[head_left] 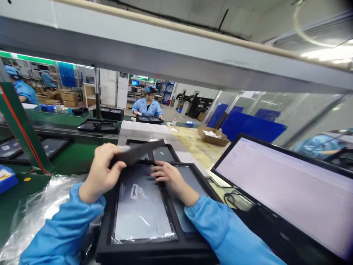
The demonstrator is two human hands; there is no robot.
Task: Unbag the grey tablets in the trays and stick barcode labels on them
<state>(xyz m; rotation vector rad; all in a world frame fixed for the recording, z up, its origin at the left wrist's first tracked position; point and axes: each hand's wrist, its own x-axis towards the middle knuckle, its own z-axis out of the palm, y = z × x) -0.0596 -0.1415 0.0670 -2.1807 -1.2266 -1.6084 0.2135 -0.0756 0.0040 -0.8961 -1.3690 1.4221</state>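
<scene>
My left hand (pixel 104 170) grips one end of a thin dark flat sheet (pixel 142 151), thumb below and fingers on top, lifted at a slant above the far side of a black foam tray (pixel 154 254). In the tray's left compartment lies a flat tablet-like device (pixel 140 217) in clear plastic with a white barcode label (pixel 134 191). A second grey panel (pixel 190 175) fills the right compartment, partly hidden by my right forearm. My right hand (pixel 172 180) is over the divider between the compartments, fingers stretched out and holding nothing; whether the fingertips touch the tray, I cannot tell.
Behind stands another black tray (pixel 172 152). Crumpled clear plastic bags (pixel 41 209) and a blue bin (pixel 7 179) are on the left. A monitor (pixel 286 191) stands close at right. A cardboard box (pixel 212 136) sits farther back. A co-worker (pixel 147 106) handles a tray across the bench.
</scene>
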